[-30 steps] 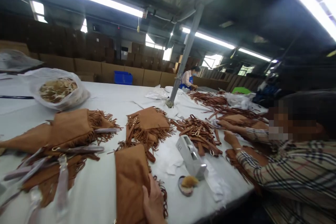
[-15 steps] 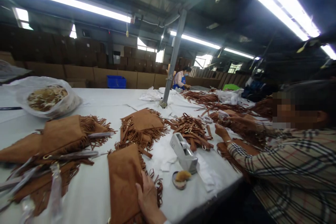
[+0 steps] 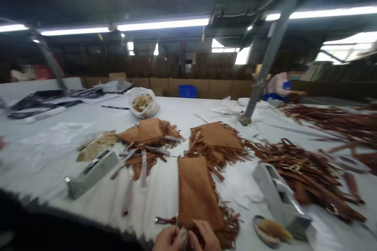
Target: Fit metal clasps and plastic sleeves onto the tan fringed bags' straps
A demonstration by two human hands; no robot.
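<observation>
A brown suede pouch with fringe (image 3: 196,188) lies flat in front of me. My right hand (image 3: 207,237) curls its fingers over the pouch's near end. Beside it, almost touching, my left hand (image 3: 167,239) is closed in a pinch at the pouch's near left corner. Something small and greyish shows between the hands, too blurred to name. A short strap with a metal clasp (image 3: 165,220) sticks out to the left of that corner. The lower parts of both hands are cut off by the frame's edge.
More fringed pouches (image 3: 222,137) lie beyond, and others with wrapped straps (image 3: 150,131) to the left. Grey tape dispensers stand left (image 3: 92,172) and right (image 3: 281,200). Brown straps (image 3: 303,172) are heaped at right. A metal post (image 3: 265,62) rises from the table; a co-worker (image 3: 279,86) sits behind.
My view has swung left, and the plaid-sleeved co-worker is out of frame. My left hand has come into view at the pouch; my right hand has moved from its fringed side to its near end.
</observation>
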